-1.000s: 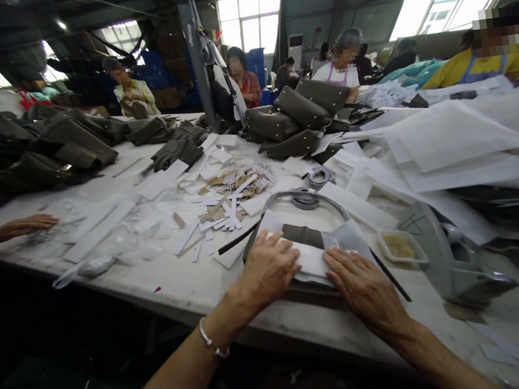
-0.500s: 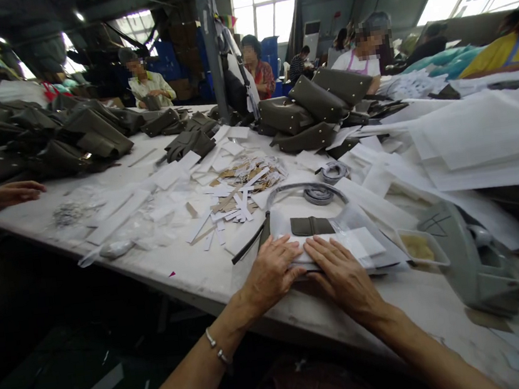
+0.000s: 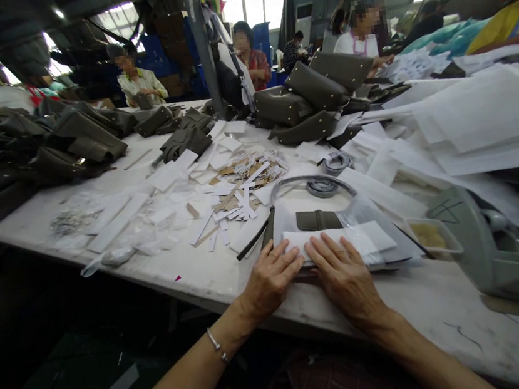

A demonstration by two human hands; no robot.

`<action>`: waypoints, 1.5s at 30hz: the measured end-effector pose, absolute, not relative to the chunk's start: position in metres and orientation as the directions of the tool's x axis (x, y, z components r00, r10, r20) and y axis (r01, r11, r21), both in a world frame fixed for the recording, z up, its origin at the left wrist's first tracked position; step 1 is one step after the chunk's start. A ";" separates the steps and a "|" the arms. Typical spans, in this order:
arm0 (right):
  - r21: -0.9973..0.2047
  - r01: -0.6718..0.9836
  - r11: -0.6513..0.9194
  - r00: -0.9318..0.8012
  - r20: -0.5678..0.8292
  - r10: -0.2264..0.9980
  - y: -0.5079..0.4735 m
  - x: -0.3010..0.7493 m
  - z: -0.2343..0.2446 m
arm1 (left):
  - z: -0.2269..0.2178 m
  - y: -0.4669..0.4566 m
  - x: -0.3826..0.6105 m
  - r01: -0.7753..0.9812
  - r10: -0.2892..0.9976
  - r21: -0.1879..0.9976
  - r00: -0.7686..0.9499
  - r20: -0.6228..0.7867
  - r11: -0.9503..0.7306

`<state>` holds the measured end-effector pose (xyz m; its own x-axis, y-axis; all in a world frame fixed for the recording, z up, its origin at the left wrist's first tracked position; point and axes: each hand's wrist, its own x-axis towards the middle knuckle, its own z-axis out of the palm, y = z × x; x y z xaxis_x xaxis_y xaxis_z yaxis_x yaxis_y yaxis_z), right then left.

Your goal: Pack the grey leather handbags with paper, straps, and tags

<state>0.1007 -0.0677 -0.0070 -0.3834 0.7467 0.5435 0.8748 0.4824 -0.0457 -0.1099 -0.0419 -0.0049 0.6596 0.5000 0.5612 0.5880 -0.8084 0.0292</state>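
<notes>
A dark olive handbag (image 3: 318, 219) lies flat on the table in front of me, partly under white wrapping and clear plastic. Its wrapped handle (image 3: 286, 183) arches away from me, and a dark strap (image 3: 256, 236) sticks out on the left. Across its near part rests a folded white sheet (image 3: 372, 235). My left hand (image 3: 272, 279) lies with fingers stretched out on the sheet's left end and the bag's near edge. Beside it, my right hand (image 3: 343, 270) presses flat on the sheet, fingers slightly apart. Both palms partly hide the bag's near edge.
To the right stand a plastic tub (image 3: 435, 236) and a grey-green tape dispenser (image 3: 468, 241). Paper tags (image 3: 241, 200) are heaped beyond the bag. Olive bags (image 3: 295, 102) pile up behind, more at left. Several co-workers sit across the table (image 3: 155, 267).
My hands have shifted slightly on the folded white sheet, which shows more of its surface now. Another person's hand at the far left has gone out of view. The camera view has shifted slightly.
</notes>
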 end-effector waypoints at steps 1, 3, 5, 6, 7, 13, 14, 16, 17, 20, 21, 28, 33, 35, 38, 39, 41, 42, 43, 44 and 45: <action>-0.059 0.872 0.487 -0.382 0.540 0.750 -0.068 0.100 -0.007 | -0.006 -0.045 -0.112 0.600 0.510 0.006 0.675 0.534 -0.800; -0.077 0.861 0.503 -0.395 0.524 0.755 -0.069 0.101 -0.007 | -0.006 -0.047 -0.117 0.613 0.524 -0.039 0.704 0.480 -0.789; -0.075 0.854 0.514 -0.413 0.501 0.760 -0.069 0.102 -0.008 | -0.005 -0.045 -0.121 0.603 0.504 -0.086 0.729 0.464 -0.793; -0.071 0.855 0.514 -0.418 0.493 0.763 -0.068 0.103 -0.008 | -0.005 -0.043 -0.122 0.587 0.478 -0.110 0.741 0.472 -0.802; -0.068 0.858 0.510 -0.416 0.491 0.765 -0.068 0.104 -0.007 | -0.005 -0.040 -0.122 0.571 0.449 -0.126 0.746 0.491 -0.811; -0.125 0.865 0.486 -0.375 0.481 0.792 -0.060 0.108 0.004 | -0.004 -0.027 -0.111 0.585 0.436 -0.012 0.618 0.655 -0.811; -0.134 0.864 0.485 -0.370 0.484 0.793 -0.058 0.108 0.006 | -0.003 -0.028 -0.108 0.598 0.448 0.003 0.597 0.665 -0.801; -0.136 0.863 0.487 -0.357 0.517 0.778 -0.057 0.109 0.006 | -0.003 -0.031 -0.106 0.620 0.458 -0.005 0.585 0.670 -0.785; -0.134 0.862 0.488 -0.348 0.543 0.764 -0.056 0.108 0.005 | -0.004 -0.033 -0.106 0.625 0.452 -0.026 0.592 0.667 -0.780; -0.135 0.859 0.493 -0.314 0.621 0.718 -0.054 0.106 -0.003 | -0.008 -0.034 -0.111 0.614 0.412 -0.116 0.646 0.643 -0.781; -0.136 0.857 0.497 -0.309 0.637 0.706 -0.053 0.104 -0.005 | -0.009 -0.033 -0.113 0.610 0.402 -0.138 0.658 0.637 -0.780; -0.069 0.885 0.461 -0.327 0.614 0.719 -0.046 0.090 -0.010 | -0.016 -0.023 -0.111 0.627 0.348 -0.208 0.643 0.683 -0.751; 0.035 0.884 0.466 -0.395 0.588 0.706 -0.042 0.085 -0.015 | -0.004 -0.035 -0.102 0.663 0.362 -0.323 0.679 0.639 -0.675; 0.047 0.883 0.468 -0.407 0.573 0.711 -0.042 0.085 -0.017 | 0.000 -0.036 -0.099 0.642 0.343 -0.394 0.721 0.602 -0.658; 0.029 0.885 0.465 -0.403 0.550 0.732 -0.042 0.086 -0.016 | 0.006 -0.028 -0.099 0.570 0.254 -0.480 0.779 0.573 -0.667; 0.021 0.887 0.461 -0.397 0.546 0.738 -0.041 0.085 -0.015 | 0.008 -0.025 -0.099 0.557 0.231 -0.482 0.781 0.580 -0.676; 0.009 0.891 0.454 -0.382 0.556 0.739 -0.041 0.084 -0.013 | 0.012 -0.019 -0.100 0.550 0.206 -0.456 0.766 0.609 -0.700; 0.005 0.892 0.451 -0.375 0.566 0.734 -0.040 0.083 -0.012 | 0.015 -0.018 -0.099 0.551 0.204 -0.437 0.757 0.621 -0.711; 0.006 0.894 0.447 -0.368 0.579 0.728 -0.040 0.083 -0.011 | 0.017 -0.018 -0.099 0.554 0.210 -0.419 0.748 0.629 -0.720; 0.011 0.896 0.444 -0.364 0.592 0.719 -0.039 0.083 -0.009 | 0.020 -0.020 -0.098 0.560 0.218 -0.401 0.739 0.638 -0.725; 0.022 0.897 0.442 -0.364 0.604 0.709 -0.039 0.084 -0.008 | 0.022 -0.022 -0.097 0.567 0.226 -0.385 0.729 0.646 -0.728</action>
<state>0.0840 -0.0394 -0.0078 -0.3644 0.7091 0.6037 0.8966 0.4422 0.0219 -0.0966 -0.0224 0.0216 0.7294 0.2261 0.6456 0.5667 -0.7284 -0.3852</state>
